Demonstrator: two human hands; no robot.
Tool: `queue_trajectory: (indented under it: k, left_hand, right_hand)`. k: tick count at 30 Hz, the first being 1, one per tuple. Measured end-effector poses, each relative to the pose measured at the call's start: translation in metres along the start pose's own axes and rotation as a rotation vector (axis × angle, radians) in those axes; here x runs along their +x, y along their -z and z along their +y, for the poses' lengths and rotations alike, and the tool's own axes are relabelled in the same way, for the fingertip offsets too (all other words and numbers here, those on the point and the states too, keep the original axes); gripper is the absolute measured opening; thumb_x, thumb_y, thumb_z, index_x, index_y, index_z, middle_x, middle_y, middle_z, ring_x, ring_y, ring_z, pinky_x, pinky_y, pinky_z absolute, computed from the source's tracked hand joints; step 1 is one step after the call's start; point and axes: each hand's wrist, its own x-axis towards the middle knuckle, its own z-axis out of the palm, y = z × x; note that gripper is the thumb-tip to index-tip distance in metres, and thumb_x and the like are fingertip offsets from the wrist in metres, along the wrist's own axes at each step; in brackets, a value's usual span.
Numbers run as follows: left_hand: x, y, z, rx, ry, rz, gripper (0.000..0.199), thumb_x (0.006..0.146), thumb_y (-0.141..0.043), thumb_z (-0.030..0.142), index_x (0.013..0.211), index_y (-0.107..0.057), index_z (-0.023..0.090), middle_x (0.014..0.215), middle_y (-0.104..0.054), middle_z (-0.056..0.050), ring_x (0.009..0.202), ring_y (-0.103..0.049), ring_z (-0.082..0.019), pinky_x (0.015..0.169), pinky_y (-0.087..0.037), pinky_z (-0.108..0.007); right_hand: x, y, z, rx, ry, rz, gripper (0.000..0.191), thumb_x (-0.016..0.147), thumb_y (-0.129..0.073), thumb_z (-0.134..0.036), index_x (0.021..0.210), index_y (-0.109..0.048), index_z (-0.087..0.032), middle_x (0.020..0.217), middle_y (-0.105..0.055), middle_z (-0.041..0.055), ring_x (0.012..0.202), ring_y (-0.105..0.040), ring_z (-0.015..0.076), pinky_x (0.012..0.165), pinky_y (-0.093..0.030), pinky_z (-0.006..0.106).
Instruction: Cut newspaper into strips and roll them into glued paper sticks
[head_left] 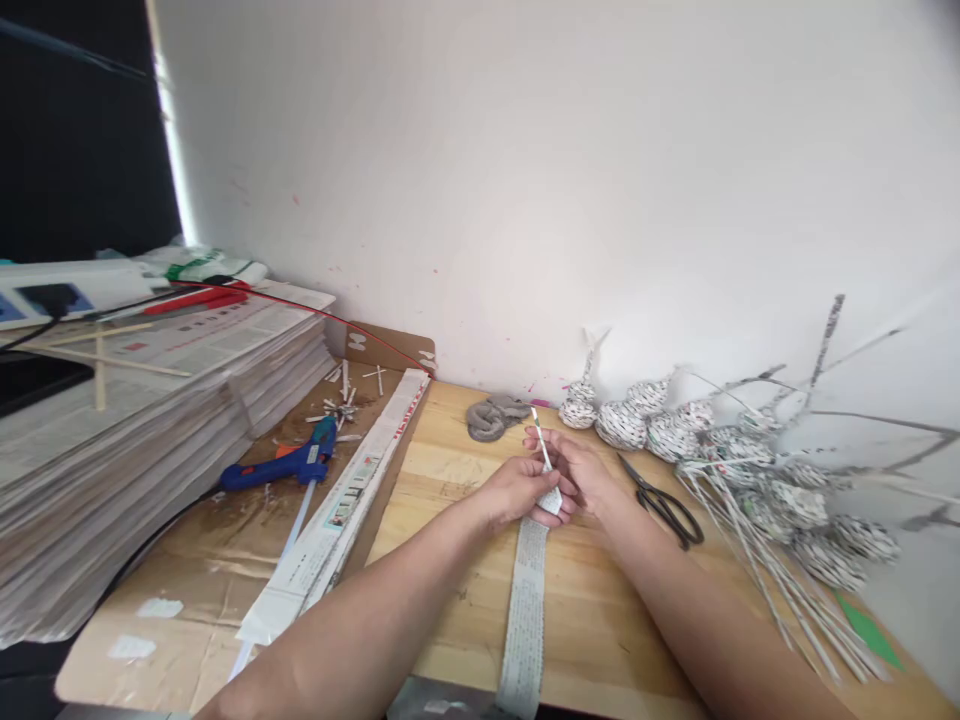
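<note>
A long strip of newspaper [525,610] lies down the wooden table, and its far end rises into my hands. That end is rolled into a thin, narrow tube [541,440] that sticks up between my fingers. My left hand [517,488] pinches the rolled part from the left, thumb on top. From the right, my right hand [576,470] has its fingers curled round the same part. Black-handled scissors [664,503] rest just right of my right forearm. Behind my hands lies a coiled grey cloth-like bundle [491,417].
Several woven paper gourd shapes [621,424] line the wall, beside a bunch of thin paper tubes [780,570]. Left, a blue glue gun [281,470] and stacked newspaper strips [352,490] lie on cardboard [187,560]. A tall newspaper pile [247,380] carries a power strip [82,285].
</note>
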Motion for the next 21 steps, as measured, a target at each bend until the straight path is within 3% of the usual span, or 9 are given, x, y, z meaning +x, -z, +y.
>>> queue_trajectory:
  k: [5, 8, 10, 14, 17, 21]
  left_hand:
    - [-0.004, -0.001, -0.002, 0.085, 0.082, -0.049, 0.059, 0.059, -0.072, 0.063, 0.084, -0.065, 0.010, 0.073, -0.066, -0.008, 0.067, -0.064, -0.018, 0.066, -0.050, -0.034]
    - [-0.007, -0.003, -0.003, 0.126, 0.115, -0.067, 0.055, 0.065, -0.070, 0.060, 0.086, -0.064, 0.010, 0.075, -0.066, -0.009, 0.068, -0.065, -0.018, 0.066, -0.049, -0.032]
    - [-0.009, -0.005, -0.003, 0.146, 0.126, -0.073, 0.052, 0.068, -0.069, 0.058, 0.087, -0.064, 0.010, 0.077, -0.067, -0.010, 0.070, -0.065, -0.018, 0.066, -0.050, -0.032]
    - [-0.011, -0.007, -0.003, 0.179, 0.141, -0.085, 0.046, 0.075, -0.065, 0.053, 0.089, -0.065, 0.010, 0.081, -0.068, -0.011, 0.073, -0.065, -0.018, 0.069, -0.050, -0.032]
    - [-0.010, -0.006, -0.003, 0.201, 0.155, -0.054, 0.043, 0.078, -0.063, 0.051, 0.092, -0.065, 0.010, 0.083, -0.068, -0.011, 0.076, -0.066, -0.018, 0.070, -0.051, -0.031]
    - [-0.011, -0.005, -0.001, 0.217, 0.166, -0.032, 0.042, 0.079, -0.063, 0.049, 0.094, -0.066, 0.010, 0.083, -0.069, -0.012, 0.077, -0.065, -0.018, 0.071, -0.051, -0.030]
  right_hand:
    - [-0.029, 0.010, 0.000, 0.229, -0.078, -0.170, 0.048, 0.082, -0.062, -0.048, 0.121, -0.061, -0.019, 0.080, -0.068, 0.0041, 0.043, -0.050, 0.0092, 0.039, -0.038, 0.022]
    - [-0.034, 0.014, 0.003, 0.219, -0.037, -0.240, 0.046, 0.083, -0.061, -0.049, 0.112, -0.067, -0.014, 0.056, -0.058, -0.0019, 0.040, -0.045, 0.0079, 0.039, -0.034, 0.020]
    - [-0.035, 0.016, 0.004, 0.197, -0.009, -0.238, 0.045, 0.081, -0.065, -0.048, 0.109, -0.069, -0.013, 0.050, -0.053, -0.0041, 0.039, -0.044, 0.0076, 0.040, -0.033, 0.020]
    - [-0.035, 0.016, 0.002, 0.215, 0.002, -0.197, 0.037, 0.078, -0.069, -0.046, 0.098, -0.071, -0.014, 0.064, -0.062, -0.0007, 0.041, -0.046, 0.0058, 0.041, -0.035, 0.020]
    - [-0.033, 0.016, -0.001, 0.243, 0.041, -0.125, 0.033, 0.078, -0.070, -0.045, 0.093, -0.069, -0.015, 0.084, -0.068, 0.0045, 0.056, -0.056, 0.0079, 0.046, -0.040, 0.019]
    - [-0.032, 0.017, 0.000, 0.293, 0.035, -0.106, 0.036, 0.077, -0.072, -0.043, 0.100, -0.063, -0.017, 0.089, -0.070, 0.0065, 0.070, -0.062, 0.0122, 0.050, -0.043, 0.018]
